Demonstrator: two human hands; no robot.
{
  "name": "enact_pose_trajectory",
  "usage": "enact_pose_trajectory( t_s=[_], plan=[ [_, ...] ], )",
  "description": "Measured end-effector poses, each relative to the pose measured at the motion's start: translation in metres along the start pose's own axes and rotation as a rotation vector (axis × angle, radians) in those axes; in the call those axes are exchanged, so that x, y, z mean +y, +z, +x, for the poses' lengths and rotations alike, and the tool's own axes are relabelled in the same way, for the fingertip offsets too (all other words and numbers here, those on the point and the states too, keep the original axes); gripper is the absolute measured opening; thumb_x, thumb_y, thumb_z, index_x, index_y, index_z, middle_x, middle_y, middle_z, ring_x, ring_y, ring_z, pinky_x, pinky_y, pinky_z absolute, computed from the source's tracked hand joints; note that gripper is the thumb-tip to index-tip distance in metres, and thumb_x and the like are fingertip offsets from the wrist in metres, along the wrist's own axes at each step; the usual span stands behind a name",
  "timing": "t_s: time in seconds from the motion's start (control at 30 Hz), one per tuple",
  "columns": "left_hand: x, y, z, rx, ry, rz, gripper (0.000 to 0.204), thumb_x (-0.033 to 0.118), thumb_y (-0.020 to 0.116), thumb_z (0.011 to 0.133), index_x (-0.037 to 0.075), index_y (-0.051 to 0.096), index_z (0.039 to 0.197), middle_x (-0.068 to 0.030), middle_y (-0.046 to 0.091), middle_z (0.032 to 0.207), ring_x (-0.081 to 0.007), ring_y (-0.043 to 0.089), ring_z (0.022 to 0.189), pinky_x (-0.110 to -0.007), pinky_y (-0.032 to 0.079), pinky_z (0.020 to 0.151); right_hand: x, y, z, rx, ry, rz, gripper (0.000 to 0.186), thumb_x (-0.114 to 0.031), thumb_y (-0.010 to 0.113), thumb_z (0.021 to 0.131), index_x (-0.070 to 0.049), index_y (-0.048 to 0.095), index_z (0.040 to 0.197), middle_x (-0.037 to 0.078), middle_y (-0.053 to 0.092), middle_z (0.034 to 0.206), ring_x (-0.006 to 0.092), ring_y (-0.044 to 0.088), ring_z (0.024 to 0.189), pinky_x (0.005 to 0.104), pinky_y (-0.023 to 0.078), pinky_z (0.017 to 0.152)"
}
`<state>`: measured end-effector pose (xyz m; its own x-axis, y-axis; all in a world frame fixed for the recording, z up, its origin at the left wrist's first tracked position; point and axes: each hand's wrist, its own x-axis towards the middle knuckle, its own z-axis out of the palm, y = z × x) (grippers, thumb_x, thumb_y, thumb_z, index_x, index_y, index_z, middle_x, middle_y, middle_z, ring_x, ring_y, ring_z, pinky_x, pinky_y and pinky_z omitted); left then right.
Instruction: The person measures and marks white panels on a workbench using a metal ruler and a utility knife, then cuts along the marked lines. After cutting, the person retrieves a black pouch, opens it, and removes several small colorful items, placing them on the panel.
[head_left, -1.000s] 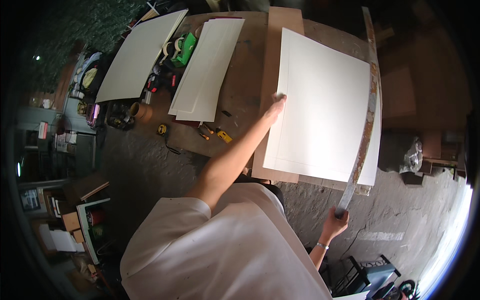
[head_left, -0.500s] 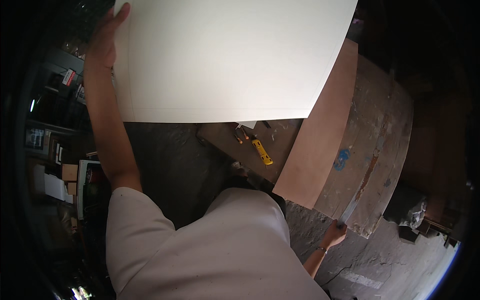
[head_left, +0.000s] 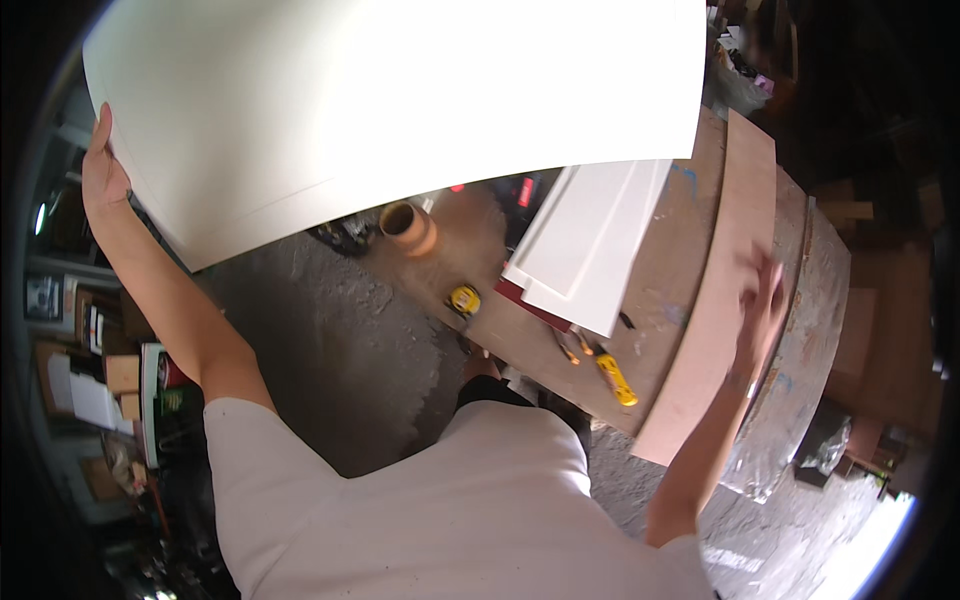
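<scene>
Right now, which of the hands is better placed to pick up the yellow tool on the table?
Probably the right hand: blurred but seemingly empty, fingers spread, it is nearer the yellow tool. The left hand, farther off, holds the large white sheet.

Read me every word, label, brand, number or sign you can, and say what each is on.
None can be read.
Tape measure: dark marks, too small.
Yellow cutter: dark marks, too small.
Table: blue marks, no letters I can make out.
White sheet in the left hand: no lettering visible.
</scene>
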<state>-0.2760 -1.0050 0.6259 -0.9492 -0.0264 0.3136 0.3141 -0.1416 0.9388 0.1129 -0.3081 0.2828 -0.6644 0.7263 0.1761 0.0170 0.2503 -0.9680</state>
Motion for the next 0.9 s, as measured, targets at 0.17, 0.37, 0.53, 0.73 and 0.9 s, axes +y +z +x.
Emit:
enact_pose_trajectory(
  t_s=[0.17, 0.37, 0.53, 0.73, 0.9],
  plan=[
    [-0.088, -0.096, 0.146, -0.094, -0.261, 0.006, 0.05, 0.028, 0.067, 0.101, -0.001, 0.054, 0.139, -0.0119, 0.065, 0.13, -0.0248, 0.064, 0.118, -0.038, 0.052, 0.101, -0.083, 0.203, 0.095, -0.579, -0.102, 0.376, 0.076, -0.063, 0.033, 0.106, 0.001, 0.055, 0.142, 0.011, 0.074, 0.111, 0.0056, 0.048, 0.07, 0.0223, 0.043, 0.066],
    [-0.247, -0.152, 0.264, -0.27, -0.508, 0.117, 0.049, 0.036, 0.068, 0.099, 0.002, 0.06, 0.132, -0.0094, 0.068, 0.12, -0.0212, 0.065, 0.108, -0.036, 0.053, 0.093, -0.071, 0.33, 0.042, -0.661, 0.102, 0.192, 0.036, -0.025, 0.071, 0.097, 0.002, 0.067, 0.121, 0.008, 0.074, 0.094, 0.0103, 0.063, 0.086, 0.0266, 0.05, 0.079],
    [-0.391, -0.177, 0.332, -0.116, -0.267, 0.832, 0.035, 0.04, 0.079, 0.091, 0.007, 0.069, 0.089, 0.0019, 0.062, 0.081, -0.01, 0.053, 0.075, -0.029, 0.044, 0.067, -0.053, 0.409, -0.034, -0.584, 0.225, 0.222, 0.018, -0.006, 0.067, 0.096, 0.005, 0.067, 0.11, 0.006, 0.071, 0.09, 0.0137, 0.07, 0.086, 0.0286, 0.052, 0.08],
    [-0.519, -0.181, 0.313, -0.326, -0.165, 0.865, 0.041, 0.038, 0.083, 0.087, 0.005, 0.062, 0.074, 0.0049, 0.052, 0.071, -0.0084, 0.042, 0.067, -0.029, 0.037, 0.062, -0.035, 0.422, -0.053, -0.545, 0.444, 0.099, 0.039, -0.035, 0.058, 0.103, 0.001, 0.072, 0.107, 0.005, 0.071, 0.084, 0.0088, 0.058, 0.071, 0.0246, 0.042, 0.063],
    [-0.571, -0.188, 0.304, -0.199, -0.195, 0.833, 0.043, 0.039, 0.083, 0.087, 0.003, 0.062, 0.077, 0.0038, 0.052, 0.072, -0.0089, 0.042, 0.068, -0.029, 0.038, 0.063, -0.016, 0.438, -0.041, -0.313, 0.526, -0.045, 0.037, -0.034, 0.065, 0.1, 0.002, 0.071, 0.095, 0.006, 0.067, 0.072, 0.0083, 0.051, 0.061, 0.0274, 0.042, 0.057]
  ],
)
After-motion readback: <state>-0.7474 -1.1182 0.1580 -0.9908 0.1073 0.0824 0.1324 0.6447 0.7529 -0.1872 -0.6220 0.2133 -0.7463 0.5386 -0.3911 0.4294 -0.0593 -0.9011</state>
